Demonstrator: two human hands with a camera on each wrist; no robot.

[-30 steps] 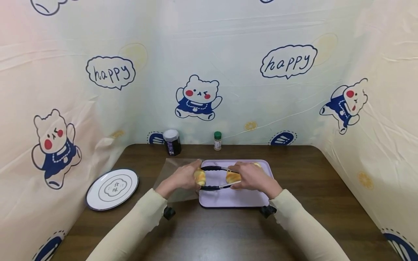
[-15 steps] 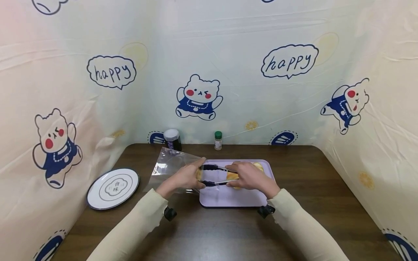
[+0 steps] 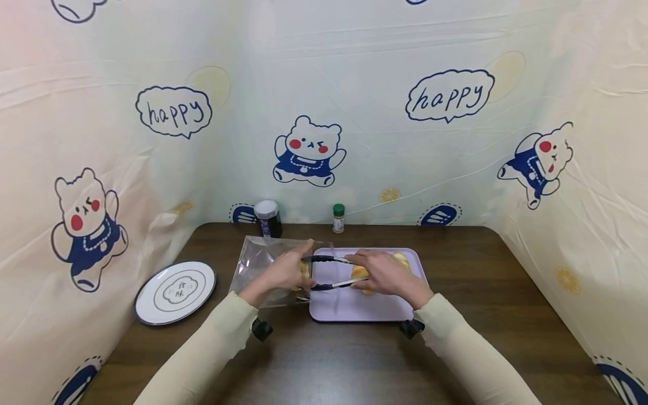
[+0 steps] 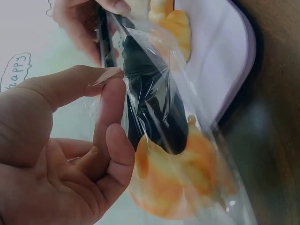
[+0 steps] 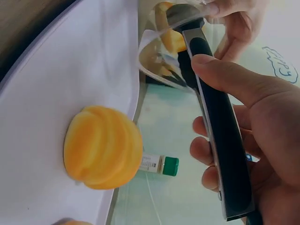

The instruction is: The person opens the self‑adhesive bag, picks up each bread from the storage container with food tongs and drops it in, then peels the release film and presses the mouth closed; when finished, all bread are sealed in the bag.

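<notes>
Bun [image 4: 161, 194] sits inside the bag [image 3: 252, 261], at tips of the tongs [image 5: 219, 136], by left edge of tray [image 3: 374, 308]. We've got bag's rim pinched in left hand [image 3: 286, 271], tongs gripped in right hand [image 3: 388, 272].

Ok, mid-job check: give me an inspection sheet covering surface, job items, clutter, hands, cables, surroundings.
Surface: dark wooden table.
Job items: tongs, their dark ends at a bun inside a clear bag; at least two more buns on the lilac tray.
Clutter: white plate at the left; dark jar with a pale lid and small green-capped bottle along the far edge.
Left hand: pinches the bag; middle of the hand.
Right hand: grips the tongs; middle of the hand.
Cables: nothing seen.
Surroundings: pale cloth printed with bears and "happy" bubbles.
</notes>
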